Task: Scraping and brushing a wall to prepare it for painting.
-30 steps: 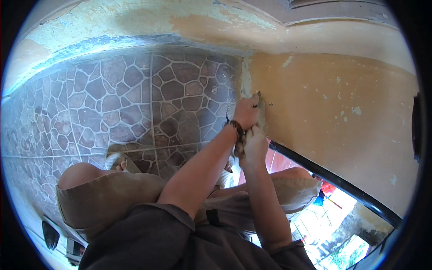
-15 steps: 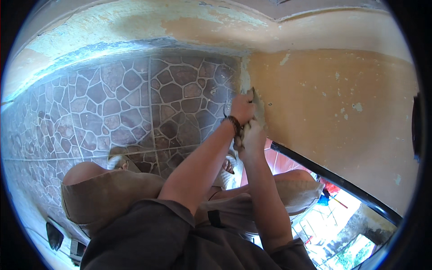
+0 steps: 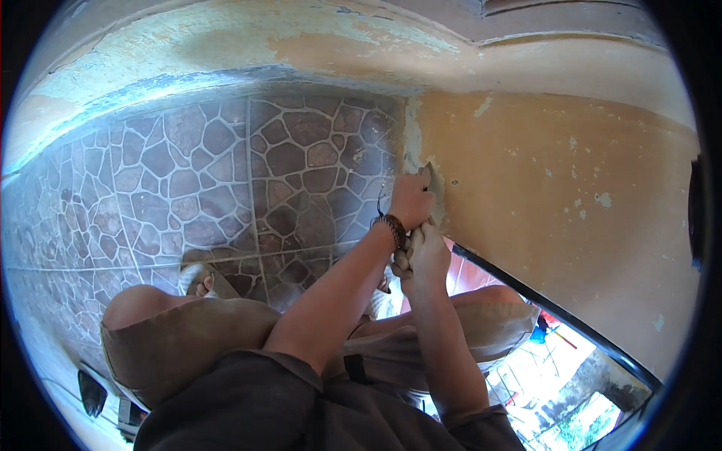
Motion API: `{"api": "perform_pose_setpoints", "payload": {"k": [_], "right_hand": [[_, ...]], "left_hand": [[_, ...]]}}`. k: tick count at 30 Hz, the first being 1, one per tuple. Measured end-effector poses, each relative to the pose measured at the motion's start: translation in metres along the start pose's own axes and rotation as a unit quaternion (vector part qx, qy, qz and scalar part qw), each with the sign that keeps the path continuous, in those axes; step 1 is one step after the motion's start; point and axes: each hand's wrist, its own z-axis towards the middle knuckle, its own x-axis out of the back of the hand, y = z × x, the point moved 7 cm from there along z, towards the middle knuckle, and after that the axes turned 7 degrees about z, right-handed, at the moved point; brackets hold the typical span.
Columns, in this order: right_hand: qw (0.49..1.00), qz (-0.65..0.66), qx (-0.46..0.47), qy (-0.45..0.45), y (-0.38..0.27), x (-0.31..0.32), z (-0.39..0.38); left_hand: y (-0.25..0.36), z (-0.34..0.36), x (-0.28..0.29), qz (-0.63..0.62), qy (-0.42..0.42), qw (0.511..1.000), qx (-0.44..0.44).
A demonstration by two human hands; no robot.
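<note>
My left hand [image 3: 412,201], with a dark braided bracelet at its wrist, is closed on a scraper [image 3: 429,174]. The scraper's thin grey blade lies against the lower part of the yellow-ochre wall [image 3: 526,188], close to the corner. Just nearer to me, my right hand [image 3: 427,254] is closed too, its fingers curled beneath the left wrist, seemingly round the tool's rear end. Both hands cover most of the handle. Beside the blade, a pale strip of bared plaster [image 3: 413,139] runs up along the wall's edge.
Stone-patterned floor tiles [image 3: 188,177] spread to the left. Peeling paint marks the far wall [image 3: 226,45]. A dark rail-like edge [image 3: 556,312] runs along the doorway at right, with reddish tiles [image 3: 468,272] and bright outdoor clutter beyond. My bent knees flank the arms.
Both hands and the scraper have slid a short way toward me along the wall's base. The view has shifted slightly.
</note>
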Motion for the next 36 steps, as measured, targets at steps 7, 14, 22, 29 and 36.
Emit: {"api": "perform_pose_setpoints", "payload": {"k": [7, 14, 22, 29, 36], "right_hand": [[0.999, -0.034, 0.024, -0.007, 0.003, -0.007, 0.009], [1.000, -0.006, 0.002, -0.005, 0.001, -0.012, 0.016], [0.999, -0.038, 0.017, 0.004, 0.003, -0.005, 0.005], [0.999, -0.026, 0.034, 0.021, 0.000, -0.006, -0.006], [0.996, -0.026, 0.085, 0.009, 0.012, -0.003, 0.023]], "left_hand": [[-0.012, 0.005, 0.000, -0.062, -0.005, 0.997, 0.040], [-0.004, 0.010, 0.009, -0.069, -0.009, 0.996, 0.050], [-0.005, 0.006, 0.005, -0.055, -0.010, 0.998, 0.031], [-0.004, -0.005, 0.002, -0.039, 0.007, 0.999, 0.010], [-0.010, 0.002, 0.005, -0.069, -0.035, 0.996, 0.040]]}}
